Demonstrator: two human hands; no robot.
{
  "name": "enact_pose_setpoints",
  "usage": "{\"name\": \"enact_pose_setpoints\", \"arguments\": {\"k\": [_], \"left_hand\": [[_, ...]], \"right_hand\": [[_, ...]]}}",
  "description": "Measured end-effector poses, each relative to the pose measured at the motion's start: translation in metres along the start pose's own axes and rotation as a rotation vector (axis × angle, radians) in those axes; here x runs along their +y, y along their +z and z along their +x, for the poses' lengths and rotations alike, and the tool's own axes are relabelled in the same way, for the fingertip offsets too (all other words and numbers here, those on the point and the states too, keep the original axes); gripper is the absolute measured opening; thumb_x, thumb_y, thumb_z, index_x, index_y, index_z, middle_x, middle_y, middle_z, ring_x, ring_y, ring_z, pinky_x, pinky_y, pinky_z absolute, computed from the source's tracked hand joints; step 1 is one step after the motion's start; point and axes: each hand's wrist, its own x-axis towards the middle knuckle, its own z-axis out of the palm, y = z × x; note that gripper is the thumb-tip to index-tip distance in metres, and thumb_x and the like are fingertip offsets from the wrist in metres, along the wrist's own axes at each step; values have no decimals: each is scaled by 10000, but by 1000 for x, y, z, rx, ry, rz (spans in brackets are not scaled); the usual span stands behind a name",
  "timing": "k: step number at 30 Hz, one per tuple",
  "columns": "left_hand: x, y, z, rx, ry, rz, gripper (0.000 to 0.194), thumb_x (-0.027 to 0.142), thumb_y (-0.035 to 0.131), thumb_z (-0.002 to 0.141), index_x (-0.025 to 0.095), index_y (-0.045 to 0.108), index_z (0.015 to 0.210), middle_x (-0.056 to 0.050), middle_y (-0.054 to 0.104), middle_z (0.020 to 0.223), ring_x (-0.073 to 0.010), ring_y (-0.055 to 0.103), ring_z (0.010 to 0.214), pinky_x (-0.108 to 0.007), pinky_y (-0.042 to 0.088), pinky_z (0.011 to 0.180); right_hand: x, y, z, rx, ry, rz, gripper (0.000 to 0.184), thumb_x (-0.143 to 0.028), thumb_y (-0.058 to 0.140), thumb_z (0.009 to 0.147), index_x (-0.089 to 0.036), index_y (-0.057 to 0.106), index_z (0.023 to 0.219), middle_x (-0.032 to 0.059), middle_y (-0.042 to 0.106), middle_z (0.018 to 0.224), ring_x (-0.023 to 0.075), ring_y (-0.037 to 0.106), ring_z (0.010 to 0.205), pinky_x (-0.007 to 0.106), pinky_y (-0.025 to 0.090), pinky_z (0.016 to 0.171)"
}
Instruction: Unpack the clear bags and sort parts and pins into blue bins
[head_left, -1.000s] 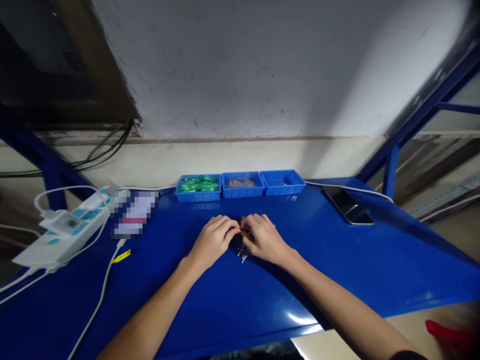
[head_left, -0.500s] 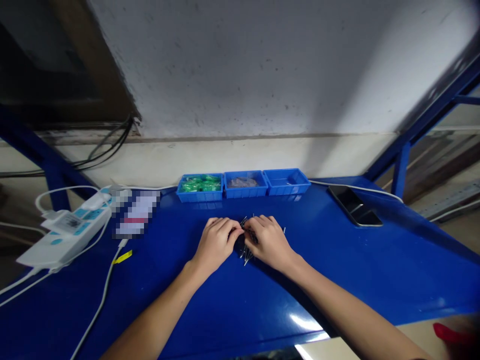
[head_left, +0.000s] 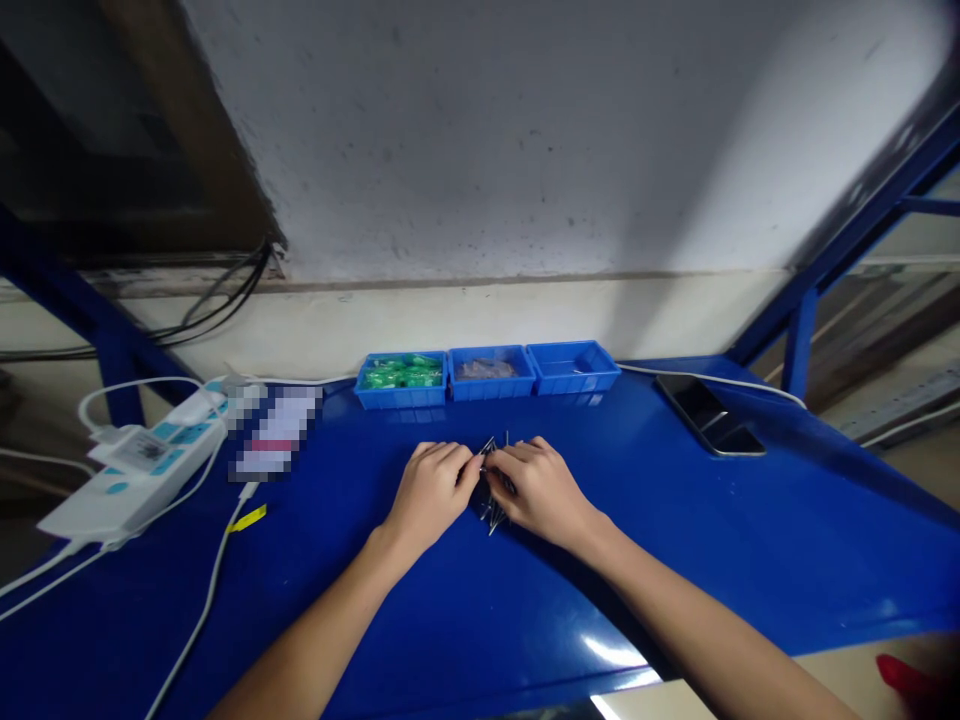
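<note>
My left hand (head_left: 437,490) is closed, thumb and index fingertips pinched together at the middle of the blue table (head_left: 337,620). Almost touching it, my right hand (head_left: 536,492) has its fingers curled in a pinch too. What lies between the fingertips is too small and covered to make out. Beneath and between the hands is a small pile of thin, shiny metal rods (head_left: 493,515), pointing several ways. My right hand hides much of this pile.
Against the wall stand three blue bins: one with green packets (head_left: 403,372), one with clear bags (head_left: 486,370), and a third bin (head_left: 574,368). A black phone (head_left: 711,415) lies right. Left are a power strip (head_left: 142,470), a pixelated item (head_left: 277,430) and a white cable (head_left: 206,590).
Both hands stay together over the metal rods, with small finger shifts. My right fingers have drawn in slightly, and more rod ends show above the fingertips. The view has tilted slightly.
</note>
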Motion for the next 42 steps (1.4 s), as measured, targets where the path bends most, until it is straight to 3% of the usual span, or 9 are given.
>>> {"name": "enact_pose_setpoints", "arguments": {"k": [12, 18, 25, 29, 33, 39, 42], "left_hand": [[7, -4, 0, 20, 27, 104, 289, 234, 437, 905, 184, 507, 630, -5, 586, 608, -154, 553, 619, -306, 363, 658], [6, -4, -1, 62, -4, 120, 309, 246, 423, 914, 187, 482, 616, -4, 577, 597, -149, 544, 606, -299, 347, 641], [9, -3, 0, 87, -14, 102, 328, 242, 413, 916, 188, 460, 595, -1, 570, 582, -145, 535, 591, -295, 329, 620], [5, -1, 0, 90, -71, 103, 331, 260, 407, 921, 186, 464, 603, -1, 569, 583, -145, 540, 592, -288, 324, 612], [2, 0, -1, 91, -108, 73, 332, 262, 411, 919, 188, 463, 599, 3, 567, 576, -140, 536, 574, -279, 328, 599], [9, -1, 0, 128, -112, 62, 338, 269, 403, 923, 195, 459, 597, 4, 567, 562, -136, 524, 533, -271, 320, 561], [9, -1, -1, 130, -111, 71, 341, 268, 408, 920, 196, 450, 590, 5, 564, 556, -138, 522, 527, -273, 311, 551]], "right_hand": [[-5, 1, -1, -37, 12, -38, 163, -185, 475, 860, -171, 576, 733, 19, 640, 699, 120, 546, 614, 286, 260, 667], [-6, 1, -3, -37, 55, -56, 214, -164, 406, 925, -204, 616, 939, 20, 646, 710, 126, 561, 616, 286, 262, 650], [-6, -3, -3, -73, 146, -94, 275, -108, 449, 878, -237, 607, 1063, 20, 685, 714, 133, 578, 560, 290, 307, 661], [-3, -1, -2, -50, 124, -93, 247, -176, 421, 922, -242, 622, 1050, 37, 680, 778, 159, 615, 676, 288, 337, 671], [-5, 1, -3, -52, 67, -74, 289, -113, 418, 903, -203, 599, 1109, 63, 661, 857, 169, 607, 750, 280, 373, 707], [-9, -1, -4, -66, 115, -57, 274, -59, 453, 856, -197, 607, 1036, 42, 638, 759, 166, 588, 660, 258, 348, 590], [-8, -1, -3, -27, 111, -74, 238, -89, 447, 883, -199, 611, 1016, 40, 632, 749, 167, 592, 677, 258, 352, 612]]}}
